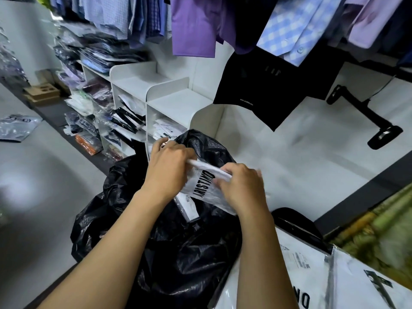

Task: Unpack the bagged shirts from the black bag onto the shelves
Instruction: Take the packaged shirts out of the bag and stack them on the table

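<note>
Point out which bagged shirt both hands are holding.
The white bagged shirt printed ARISTINO over the black bag, gripped by the left hand and right hand; the lower-right packs lie untouched.

Both forearms show bare down to the picture's lower edge — left hand (170,166) and right hand (242,186) bare as well.

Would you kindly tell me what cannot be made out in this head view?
Head view: the crinkled black plastic bag's contents, hidden by its folds.
Ends of the white bagged shirt with black lettering, covered by the left hand and right hand.
White bagged shirts lower right, cut by the edge.
</note>
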